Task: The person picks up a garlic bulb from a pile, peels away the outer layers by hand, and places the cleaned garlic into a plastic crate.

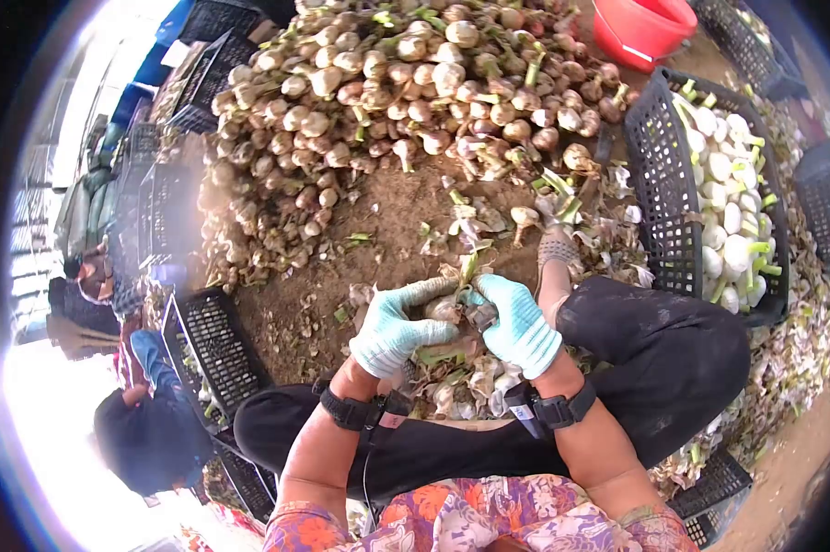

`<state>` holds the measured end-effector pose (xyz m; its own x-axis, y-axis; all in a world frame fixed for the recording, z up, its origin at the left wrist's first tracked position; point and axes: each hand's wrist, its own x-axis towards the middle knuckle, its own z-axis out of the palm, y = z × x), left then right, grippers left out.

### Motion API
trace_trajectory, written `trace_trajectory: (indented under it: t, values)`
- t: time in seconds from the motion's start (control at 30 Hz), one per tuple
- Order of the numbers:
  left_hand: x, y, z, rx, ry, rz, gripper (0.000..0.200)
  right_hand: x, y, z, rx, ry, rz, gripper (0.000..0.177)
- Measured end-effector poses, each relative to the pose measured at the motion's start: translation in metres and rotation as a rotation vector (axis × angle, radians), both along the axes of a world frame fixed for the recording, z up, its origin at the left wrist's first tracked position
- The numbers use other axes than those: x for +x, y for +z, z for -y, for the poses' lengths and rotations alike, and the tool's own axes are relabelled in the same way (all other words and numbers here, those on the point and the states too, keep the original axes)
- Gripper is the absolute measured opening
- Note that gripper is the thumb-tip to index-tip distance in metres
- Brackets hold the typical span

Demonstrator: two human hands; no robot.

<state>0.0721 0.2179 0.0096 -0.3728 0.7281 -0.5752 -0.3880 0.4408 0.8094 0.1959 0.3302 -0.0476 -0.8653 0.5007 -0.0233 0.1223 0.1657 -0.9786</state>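
Note:
In front of my crossed legs, my left hand (398, 324), in a pale green glove, is closed around a garlic bulb (444, 309) with a short green stem pointing up. My right hand (516, 324), gloved alike, meets it at the bulb's right side. Its fingers are curled around a small dark tool (480, 316) whose exact shape is partly hidden by the glove. Below both hands lies a heap of peeled garlic skins (475, 382).
A large pile of unpeeled garlic (433, 83) spreads ahead. At the right stands a black crate (662, 184) holding cleaned white garlic, near a red bucket (643, 32). Another black crate (217, 345) is at my left knee, with a person (153, 432) seated beyond it.

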Motion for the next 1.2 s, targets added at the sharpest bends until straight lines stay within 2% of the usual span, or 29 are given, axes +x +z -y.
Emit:
trace_trajectory:
  t: [0.1, 0.17, 0.2, 0.23, 0.27, 0.3, 0.37, 0.4, 0.43, 0.5, 0.57, 0.63, 0.7, 0.77, 0.8, 0.83, 0.9, 0.93, 0.97, 1.03, 1.07, 1.1, 1.13, 1.17, 1.2]
  values:
    - [0.004, 0.006, 0.023, 0.070, 0.153, 0.186, 0.053, 0.003, 0.007, 0.011, 0.448, 0.011, -0.216, 0.035]
    - [0.007, 0.015, 0.031, 0.105, 0.147, 0.203, 0.055, 0.001, -0.001, 0.016, 0.375, 0.068, -0.256, 0.034]
    - [0.007, 0.013, 0.036, 0.119, 0.158, 0.196, 0.055, 0.002, -0.001, 0.018, -0.028, 0.042, -0.136, 0.032]
    - [0.007, 0.007, 0.041, 0.155, 0.110, 0.004, 0.054, 0.003, 0.000, 0.019, -0.429, 0.016, -0.007, 0.031]
    - [0.008, 0.002, 0.045, 0.188, 0.059, -0.185, 0.052, 0.007, 0.001, 0.018, -0.052, 0.028, -0.179, 0.025]
    - [0.009, -0.001, 0.047, 0.201, 0.063, -0.184, 0.052, 0.006, 0.011, 0.019, -0.039, 0.032, -0.178, 0.025]
    - [0.014, -0.004, 0.047, 0.230, -0.090, -0.556, 0.054, 0.001, 0.033, 0.026, -0.183, 0.056, 0.033, 0.017]
    - [0.016, 0.000, 0.045, 0.211, -0.160, -0.771, 0.056, -0.005, 0.026, 0.034, -0.047, 0.008, -0.098, 0.011]
    - [0.019, -0.001, 0.045, 0.218, -0.153, -0.771, 0.056, -0.006, 0.021, 0.039, -0.014, -0.065, -0.152, 0.008]
    - [0.022, -0.005, 0.048, 0.199, -0.026, -0.565, 0.054, -0.002, 0.025, 0.035, 0.043, -0.003, -0.010, 0.008]
    - [0.022, -0.003, 0.050, 0.247, 0.004, -0.512, 0.052, 0.001, 0.024, 0.036, 0.097, -0.032, -0.031, 0.009]
    - [0.021, 0.012, 0.048, 0.197, 0.185, 0.102, 0.052, 0.002, 0.025, 0.036, 0.154, -0.060, -0.052, 0.010]
    - [0.018, 0.004, 0.051, 0.197, 0.198, 0.156, 0.048, 0.002, 0.026, 0.036, 0.047, -0.062, -0.088, 0.010]
    - [0.011, -0.013, 0.057, 0.459, 0.230, 0.818, 0.045, 0.000, 0.015, 0.037, 0.031, -0.082, -0.135, 0.010]
    - [0.010, -0.016, 0.054, 0.533, 0.176, 0.939, 0.048, -0.001, 0.011, 0.037, 0.016, -0.107, -0.180, 0.011]
    - [0.013, -0.019, 0.050, 0.533, 0.175, 0.940, 0.048, -0.001, 0.009, 0.037, 0.017, -0.108, -0.180, 0.011]
    - [0.021, -0.022, 0.041, 0.226, 0.456, 0.419, 0.062, -0.001, 0.009, 0.034, 0.087, -0.178, -0.106, 0.011]
    - [0.021, -0.018, 0.044, 0.285, 0.302, 0.255, 0.059, -0.003, 0.018, 0.034, -0.125, -0.212, -0.127, 0.012]
    - [0.026, -0.014, 0.043, 0.310, 0.206, -0.074, 0.064, -0.003, 0.016, 0.034, -0.125, -0.211, -0.123, 0.012]
    - [0.038, -0.003, 0.040, 0.210, 0.191, -0.458, 0.059, -0.004, 0.014, 0.035, -0.186, -0.237, -0.098, 0.012]
    - [0.038, -0.008, 0.039, 0.209, 0.201, -0.462, 0.059, -0.004, 0.013, 0.038, -0.288, -0.173, -0.057, 0.012]
    - [0.037, -0.014, 0.038, 0.281, 0.347, -0.270, 0.056, -0.008, 0.013, 0.041, -0.089, -0.183, -0.158, 0.013]
    - [0.037, -0.018, 0.037, 0.354, 0.489, -0.072, 0.054, -0.008, 0.015, 0.040, -0.075, -0.150, -0.206, 0.014]
    - [0.034, -0.019, 0.039, 0.384, 0.492, 0.110, 0.043, -0.006, 0.018, 0.040, -0.061, -0.117, -0.252, 0.014]
    - [0.031, -0.022, 0.038, 0.360, 0.567, 0.335, 0.040, -0.005, 0.027, 0.043, -0.060, -0.105, -0.250, 0.014]
